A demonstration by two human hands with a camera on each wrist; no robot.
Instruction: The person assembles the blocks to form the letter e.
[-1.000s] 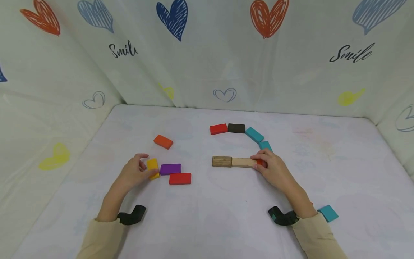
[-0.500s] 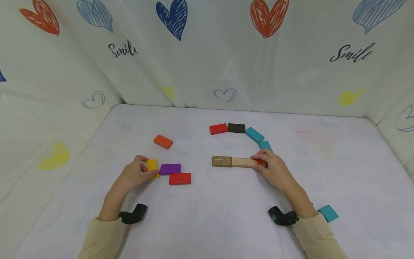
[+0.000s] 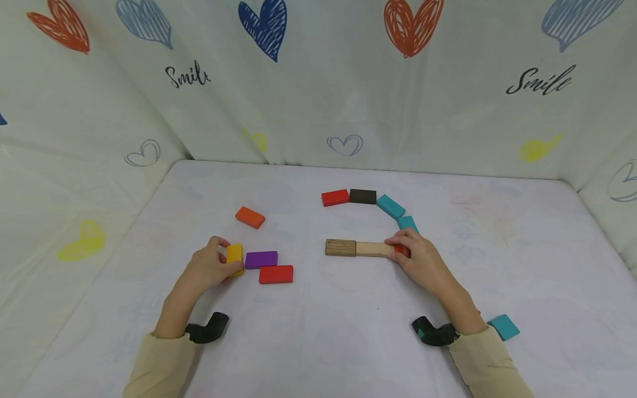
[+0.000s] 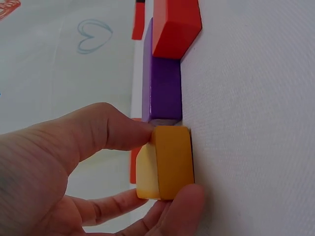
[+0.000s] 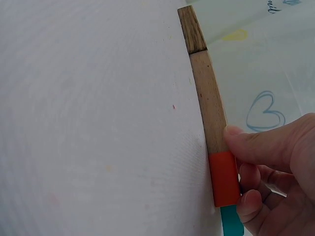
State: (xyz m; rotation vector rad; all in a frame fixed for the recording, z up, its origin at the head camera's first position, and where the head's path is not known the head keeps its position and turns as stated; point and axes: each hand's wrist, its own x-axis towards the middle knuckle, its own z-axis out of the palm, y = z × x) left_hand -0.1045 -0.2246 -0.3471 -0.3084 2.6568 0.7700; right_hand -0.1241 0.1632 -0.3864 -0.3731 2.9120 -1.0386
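With thumb and fingers, my left hand (image 3: 206,268) pinches a yellow block (image 3: 234,253) on the white table. A purple block (image 3: 261,260) lies just to its right, and a red block (image 3: 276,275) touches the purple one's near side. My right hand (image 3: 420,262) grips an orange block (image 5: 225,179), mostly covered by the fingers in the head view. That block stands at the right end of a straight row, against a plain wooden block (image 3: 373,249). A darker wooden block (image 3: 340,247) forms the row's left end.
Behind the wooden row curves an arc: a red block (image 3: 335,198), a black block (image 3: 363,197) and two teal blocks (image 3: 390,206). Another orange block (image 3: 250,217) lies beyond my left hand. A loose teal block (image 3: 504,327) sits beside my right sleeve.
My left fingers have closed in on the yellow block, which has turned slightly straighter. The right hand and the other blocks have stayed put.
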